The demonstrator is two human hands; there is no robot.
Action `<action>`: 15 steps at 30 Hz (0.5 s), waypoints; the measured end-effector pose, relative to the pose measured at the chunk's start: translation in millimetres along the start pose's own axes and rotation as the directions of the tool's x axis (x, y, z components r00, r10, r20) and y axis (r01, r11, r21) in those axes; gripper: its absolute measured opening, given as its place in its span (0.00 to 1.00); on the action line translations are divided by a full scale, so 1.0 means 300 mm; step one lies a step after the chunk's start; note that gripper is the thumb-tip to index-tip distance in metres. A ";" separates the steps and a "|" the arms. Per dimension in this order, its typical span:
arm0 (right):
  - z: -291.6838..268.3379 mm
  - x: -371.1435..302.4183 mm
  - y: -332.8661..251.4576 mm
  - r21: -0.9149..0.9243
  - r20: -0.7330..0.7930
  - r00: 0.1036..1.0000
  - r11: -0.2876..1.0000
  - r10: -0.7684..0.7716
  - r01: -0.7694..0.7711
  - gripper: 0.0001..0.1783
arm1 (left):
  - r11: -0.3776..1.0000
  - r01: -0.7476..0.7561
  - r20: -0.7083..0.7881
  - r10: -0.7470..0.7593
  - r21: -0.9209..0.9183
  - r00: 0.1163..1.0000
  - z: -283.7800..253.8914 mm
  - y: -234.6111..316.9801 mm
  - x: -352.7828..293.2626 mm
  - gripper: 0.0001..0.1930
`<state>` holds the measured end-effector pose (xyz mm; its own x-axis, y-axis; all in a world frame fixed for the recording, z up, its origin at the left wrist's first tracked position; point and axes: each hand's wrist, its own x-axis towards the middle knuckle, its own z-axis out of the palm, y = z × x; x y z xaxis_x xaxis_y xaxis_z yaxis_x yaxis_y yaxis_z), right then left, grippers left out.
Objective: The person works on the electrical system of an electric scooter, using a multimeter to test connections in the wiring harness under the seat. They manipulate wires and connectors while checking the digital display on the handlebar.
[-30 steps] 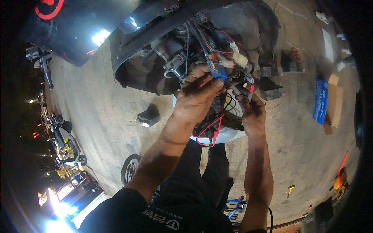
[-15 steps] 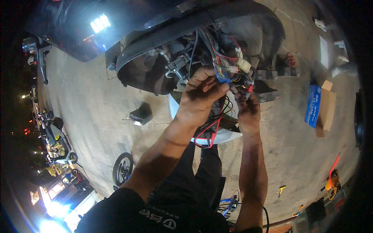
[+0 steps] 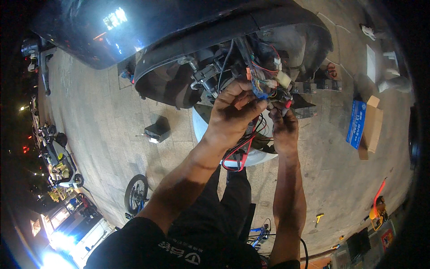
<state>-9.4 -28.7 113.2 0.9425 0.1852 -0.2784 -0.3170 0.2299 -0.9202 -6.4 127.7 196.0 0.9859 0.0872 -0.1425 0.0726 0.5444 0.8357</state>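
Note:
Under the dark vehicle body (image 3: 179, 67), a bundle of coloured wires (image 3: 257, 71) hangs out of the open underside. My left hand (image 3: 235, 107) is closed on the bundle, its fingertips at a blue connector (image 3: 260, 93). Close by on the right, my right hand (image 3: 285, 130) pinches thin wires just below a red connector (image 3: 288, 104); the fingers partly hide them. A cream plug (image 3: 283, 80) sits above both hands among the wires. Black and red cables (image 3: 242, 157) loop down below my left hand, over a white curved panel (image 3: 262, 158).
On the paving at left lies a black box (image 3: 157, 130) with short leads. An opened blue and brown carton (image 3: 365, 125) stands at right. A yellow-headed hammer (image 3: 319, 218) and an orange-and-yellow tool (image 3: 378, 210) lie lower right. A bicycle wheel (image 3: 135, 193) is at lower left.
The view has shifted slightly. Both hands keep their places at the wires, with only small finger movement.

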 end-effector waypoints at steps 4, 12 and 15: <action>-0.018 -0.020 -0.027 -0.050 0.014 0.999 0.998 0.040 -0.039 0.14 | 0.996 0.093 -0.082 -0.092 0.012 0.992 -0.003 -0.003 -0.015 0.16; -0.055 -0.083 -0.057 -0.088 0.040 0.994 0.991 0.102 -0.098 0.13 | 0.983 0.176 -0.218 -0.183 -0.050 0.959 -0.011 -0.029 -0.014 0.15; -0.076 -0.106 -0.105 -0.066 0.074 0.990 0.991 0.118 -0.113 0.11 | 0.956 0.289 -0.126 -0.294 -0.057 0.947 -0.036 -0.020 0.009 0.12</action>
<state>-27.0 -63.7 144.7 0.8880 0.2814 -0.3637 -0.4138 0.1438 -0.8990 -5.9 133.6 184.8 0.8939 0.0271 -0.4475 0.3461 0.5928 0.7272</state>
